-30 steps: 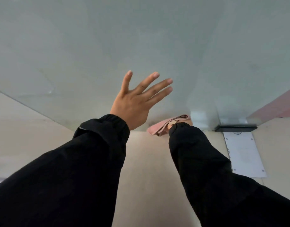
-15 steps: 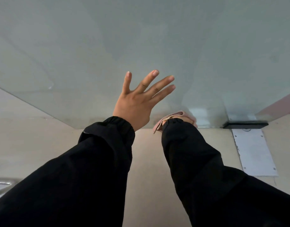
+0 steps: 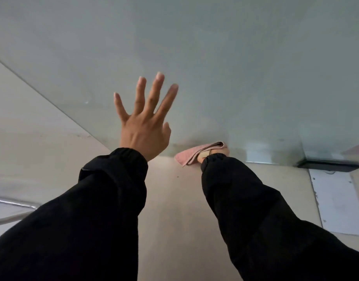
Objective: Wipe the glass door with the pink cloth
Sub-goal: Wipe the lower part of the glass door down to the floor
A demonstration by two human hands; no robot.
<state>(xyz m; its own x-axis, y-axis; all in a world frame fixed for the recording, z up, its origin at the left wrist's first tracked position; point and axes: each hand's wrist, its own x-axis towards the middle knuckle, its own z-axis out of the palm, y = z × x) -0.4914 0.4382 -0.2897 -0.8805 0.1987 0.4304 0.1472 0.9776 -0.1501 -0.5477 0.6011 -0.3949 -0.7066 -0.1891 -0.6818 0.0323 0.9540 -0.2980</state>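
Observation:
The frosted glass door fills the upper part of the view, and its bottom edge runs just above the floor. My left hand is spread flat against the glass, fingers straight and pointing up. Low down at the door's bottom edge, my right hand holds the folded pink cloth against the glass. That hand is mostly hidden by its black sleeve and the cloth, so only a small strip of it shows.
A black hinge bracket sits at the door's lower right corner above a white metal floor plate. A curved metal bar shows at the left edge. The floor below is beige.
My left hand has turned from slanting right to pointing more upright on the glass. The pink cloth and right hand have shifted slightly along the door's bottom edge.

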